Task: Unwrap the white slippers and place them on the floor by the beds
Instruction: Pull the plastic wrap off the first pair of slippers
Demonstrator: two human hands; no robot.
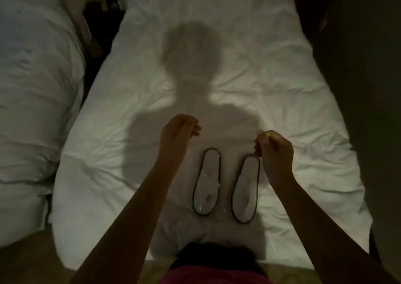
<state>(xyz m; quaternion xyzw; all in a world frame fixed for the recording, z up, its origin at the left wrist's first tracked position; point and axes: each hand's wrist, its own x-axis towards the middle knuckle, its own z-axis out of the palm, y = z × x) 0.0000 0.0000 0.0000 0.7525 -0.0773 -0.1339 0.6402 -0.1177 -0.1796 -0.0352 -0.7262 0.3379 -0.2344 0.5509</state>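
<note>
Both hands, left hand (179, 129) and right hand (274, 148), hover with fingers curled above the slippers (207, 181) on the bed (282, 66); whether they pinch the clear wrap (196, 170) cannot be told. Step in hand, as judged: unwrapping. Next, strip the film completely.

Bed (217, 66): centre, running from 6 o'clock to 12 o'clock.
Second bed (32, 88): at 9 o'clock, apart from first across a gap.
Slippers: on near end of bed, side by side, apart; left slipper (207, 181) at 9 o'clock of right slipper (246, 189).
Left hand (178, 131): above bed, at 11 o'clock of left slipper.
Right hand (274, 151): at 1 o'clock of right slipper.
Floor (32, 262): at 7 o'clock.
</note>
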